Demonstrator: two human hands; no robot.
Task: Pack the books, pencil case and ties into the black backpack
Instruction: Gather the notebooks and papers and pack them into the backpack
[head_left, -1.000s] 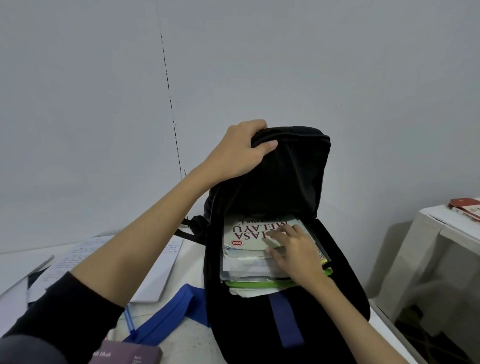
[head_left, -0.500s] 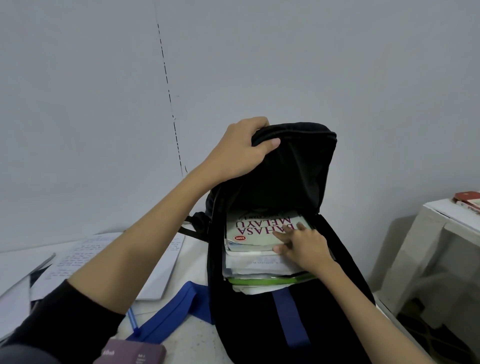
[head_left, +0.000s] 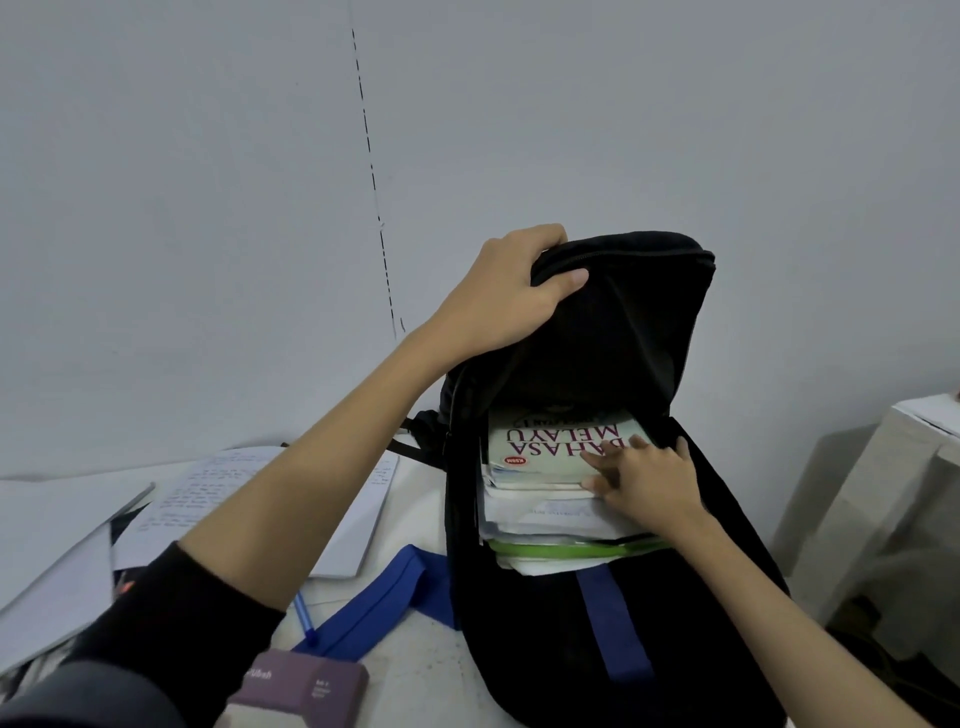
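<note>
Fingers (head_left: 605, 460) of the right hand (head_left: 644, 480) lie spread and nearly straight on the stack of books (head_left: 545, 486), with the tips on the top cover, which reads "BAHASA MELAYU", and the thumb against the edge of the stack. They press on it and do not curl around anything. The left hand (head_left: 506, 296) is closed over the upper rim of the black backpack (head_left: 613, 332), thumb on the near side and the other fingers hidden behind the fabric, and it holds the mouth of the bag up and open.

The books are inside the main compartment, but the lower part of the stack, with a green edge, is not yet fully deep in the bag. I judge that the books are almost packed and need only one more push toward the back. A blue strip (head_left: 615, 623) lies on the black front panel under the stack; I cannot tell if it is a tie or a part of the bag.

On the tabletop (head_left: 431, 665), left of the backpack, a blue tie (head_left: 374, 603) lies outside the bag, partly under its side. A purple box-like item (head_left: 301, 686), maybe the pencil case, sits near it, and a blue pen (head_left: 304, 616) too. These appear to be left. Written paper sheets (head_left: 208, 493) lie further left. Nothing blocks the opening, but the left hand must let go before it can pick anything up.
</note>
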